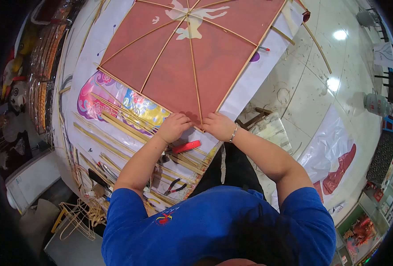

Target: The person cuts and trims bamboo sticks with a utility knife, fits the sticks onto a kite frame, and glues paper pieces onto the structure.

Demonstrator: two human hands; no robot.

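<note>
A red kite (156, 53) with a pale figure on it lies on the worktable, its thin bamboo sticks fanning out from a crossing point near the top. Both my hands are at its near corner. My left hand (174, 127) pinches the bottom edge just left of the corner, fingers curled. My right hand (219, 127) grips the corner from the other side, close to where a stick ends; the fingertips partly hide the edge. Just below my left hand lies a red block-like object (186, 146) whose kind I cannot make out.
Split bamboo strips (101, 141) cover the table's left part, over a colourful printed sheet (103, 95). Pliers (175, 187) lie near my body. A wooden stool (269, 133) stands right of the table. White sheeting (325, 142) lies on the tiled floor (312, 80).
</note>
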